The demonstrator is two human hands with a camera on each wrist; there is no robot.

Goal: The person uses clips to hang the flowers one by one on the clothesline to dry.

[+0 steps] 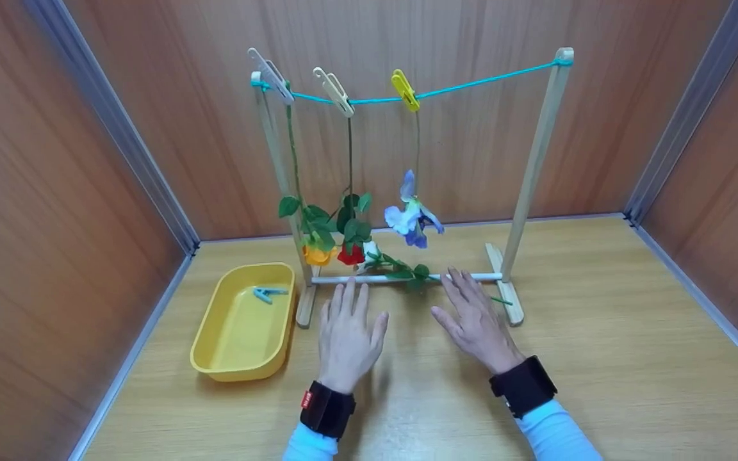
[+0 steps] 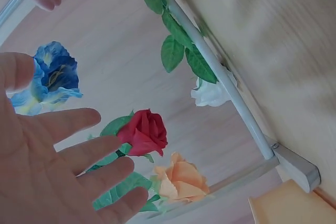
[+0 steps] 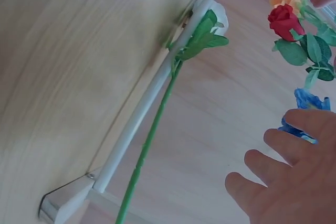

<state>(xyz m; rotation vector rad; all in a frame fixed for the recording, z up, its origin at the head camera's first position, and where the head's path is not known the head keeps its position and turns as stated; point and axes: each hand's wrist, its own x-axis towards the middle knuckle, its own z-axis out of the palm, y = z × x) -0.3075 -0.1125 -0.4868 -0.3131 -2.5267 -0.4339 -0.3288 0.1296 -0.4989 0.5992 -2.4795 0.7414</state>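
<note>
My left hand (image 1: 350,336) is held out with its fingers straight and holds nothing, in front of the rack's low bar (image 1: 375,279). The right hand (image 1: 475,320) is likewise empty with extended fingers, close to the green stem of a white rose (image 3: 220,18). That rose leans across the bar, its stem end (image 1: 502,301) to the right. From a blue cord (image 1: 484,82) hang an orange rose (image 1: 319,255), a red rose (image 1: 351,255) and a blue iris-like flower (image 1: 414,218), heads down. A pale clothespin (image 1: 271,75), a cream clothespin (image 1: 334,91) and a yellow clothespin (image 1: 405,89) grip their stems.
Left of the rack stands a yellow tray (image 1: 241,346) with a light blue clothespin (image 1: 269,293) in it. Wooden posts, including the right post (image 1: 535,166), carry the cord. Wood-patterned panels (image 1: 599,128) enclose the table (image 1: 651,358) at the back and sides.
</note>
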